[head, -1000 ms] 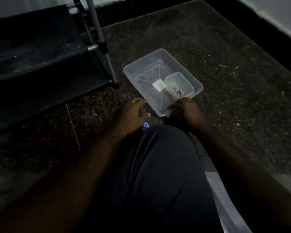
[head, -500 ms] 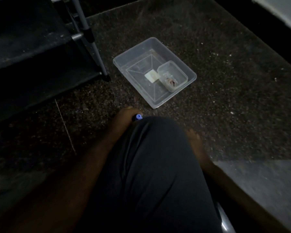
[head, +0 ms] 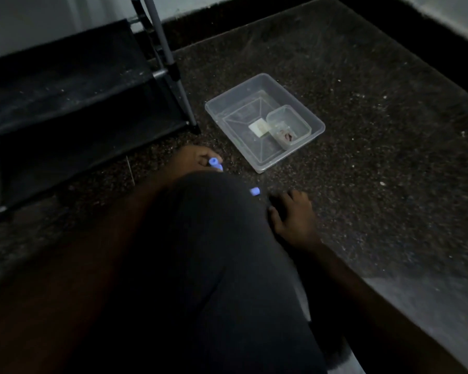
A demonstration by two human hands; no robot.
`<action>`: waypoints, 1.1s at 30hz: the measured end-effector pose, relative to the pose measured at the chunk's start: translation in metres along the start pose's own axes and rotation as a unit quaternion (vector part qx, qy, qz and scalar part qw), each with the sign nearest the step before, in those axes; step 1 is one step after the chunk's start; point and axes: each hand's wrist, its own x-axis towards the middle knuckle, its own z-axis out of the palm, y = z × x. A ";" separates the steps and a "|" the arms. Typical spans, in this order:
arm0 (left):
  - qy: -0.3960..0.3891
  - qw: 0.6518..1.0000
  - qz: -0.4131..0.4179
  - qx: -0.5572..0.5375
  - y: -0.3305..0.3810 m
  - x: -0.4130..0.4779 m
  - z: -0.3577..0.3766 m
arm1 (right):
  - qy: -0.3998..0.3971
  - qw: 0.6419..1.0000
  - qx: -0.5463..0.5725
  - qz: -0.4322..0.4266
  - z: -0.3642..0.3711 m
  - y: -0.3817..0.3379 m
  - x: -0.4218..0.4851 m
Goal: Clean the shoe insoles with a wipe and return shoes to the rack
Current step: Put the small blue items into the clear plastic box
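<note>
1. Taking the clear rectangular plastic tub (head: 229, 99) on the dark speckled stone floor (head: 376, 147) as the dial's centre, the black fabric-shelved shoe rack with metal poles (head: 65, 103) stands at 9 o'clock, its nearest foot just beside the tub.
2. In the tub, a small clear plastic box (head: 297, 117) sits toward 3 o'clock, touching a small white square patch (head: 259, 128) near the middle.
3. The left hand (head: 195, 159) lies at 8 o'clock and holds a small blue cylindrical piece (head: 214, 161).
4. The right hand (head: 292, 214) rests on the floor between 5 and 6 o'clock.
5. A second small blue piece (head: 254, 191) lies between the hands, at the edge of the dark-trousered knee (head: 214, 238).
</note>
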 end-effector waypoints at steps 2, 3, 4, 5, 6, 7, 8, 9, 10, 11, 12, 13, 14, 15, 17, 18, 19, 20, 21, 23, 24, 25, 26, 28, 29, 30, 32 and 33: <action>0.002 1.000 -0.012 0.024 0.002 0.006 -0.024 | 0.001 1.000 0.008 0.021 0.005 0.003 0.000; 0.010 0.999 -0.023 0.039 0.002 0.009 -0.033 | 0.009 1.000 0.020 0.016 0.005 0.003 -0.001; 0.017 0.998 -0.032 0.051 0.006 0.010 -0.040 | 0.009 1.000 0.024 0.016 0.004 0.003 0.001; 0.022 0.997 -0.034 0.061 0.009 0.012 -0.043 | 0.013 1.000 0.025 0.011 0.004 0.003 0.002; 0.021 0.997 -0.038 0.070 0.011 0.015 -0.042 | 0.000 1.000 0.026 0.012 0.003 0.002 0.003; 0.011 0.996 -0.038 0.081 0.013 0.019 -0.039 | -0.006 1.000 0.013 0.012 0.005 0.001 0.004; -0.006 0.995 -0.039 0.096 0.014 0.022 -0.033 | -0.013 1.000 0.004 0.013 0.005 -0.001 0.005; -0.026 0.994 -0.030 0.104 0.013 0.026 -0.025 | -0.014 1.000 0.005 0.016 0.006 -0.002 0.008; -0.039 0.994 -0.018 0.103 0.012 0.030 -0.016 | -0.009 1.000 0.017 0.011 0.006 -0.005 0.012; -0.044 0.994 -0.004 0.102 0.010 0.035 -0.009 | 0.002 0.999 0.032 -0.002 0.007 -0.008 0.016; -0.045 0.993 0.013 0.104 0.008 0.040 -0.002 | 0.002 0.999 0.048 -0.015 0.006 -0.013 0.021; -0.050 0.993 0.029 0.104 0.008 0.043 0.004 | -0.005 0.998 0.057 -0.028 0.005 -0.018 0.027; -0.054 0.992 0.042 0.101 0.007 0.046 0.008 | -0.017 0.997 0.057 -0.038 0.006 -0.023 0.034; -0.058 0.992 0.051 0.102 0.007 0.048 0.013 | -0.028 0.997 0.051 -0.042 0.005 -0.029 0.039; -0.060 0.991 0.067 0.104 0.007 0.052 0.017 | -0.041 0.998 0.032 -0.026 0.008 -0.040 0.050; -0.057 0.990 0.075 0.106 0.004 0.054 0.019 | -0.044 0.999 0.020 -0.011 0.011 -0.044 0.053; -0.053 0.989 0.080 0.112 0.003 0.055 0.019 | -0.042 0.999 0.009 0.000 0.013 -0.048 0.057; -0.049 0.988 0.085 0.119 -0.001 0.056 0.020 | -0.039 0.999 0.005 0.010 0.016 -0.050 0.058; -0.042 0.987 0.091 0.122 -0.002 0.057 0.021 | -0.035 0.999 0.006 0.017 0.018 -0.052 0.060; -0.029 0.987 0.097 0.124 -0.005 0.056 0.023 | -0.033 0.999 0.002 0.032 0.022 -0.052 0.059; -0.017 0.988 0.101 0.119 -0.007 0.055 0.024 | -0.031 0.999 -0.001 0.034 0.023 -0.053 0.057; -0.003 0.989 0.103 0.110 -0.007 0.057 0.024 | -0.029 0.999 -0.006 0.035 0.024 -0.054 0.057; 0.016 0.989 0.107 0.096 -0.008 0.059 0.025 | -0.027 0.999 -0.008 0.036 0.025 -0.055 0.056; 0.050 0.990 0.109 0.069 -0.008 0.064 0.026 | -0.015 0.999 -0.007 0.031 0.027 -0.056 0.054; 0.062 0.990 0.112 0.057 -0.007 0.066 0.027 | -0.012 0.999 -0.009 0.030 0.028 -0.056 0.054; 0.070 0.989 0.119 0.046 -0.005 0.068 0.028 | -0.011 0.999 -0.015 0.030 0.028 -0.056 0.054; 0.084 0.987 0.133 0.037 -0.004 0.071 0.028 | -0.015 0.999 -0.002 0.039 0.030 -0.055 0.053; 0.091 0.986 0.135 0.031 -0.004 0.072 0.028 | -0.016 0.998 0.024 0.056 0.030 -0.056 0.053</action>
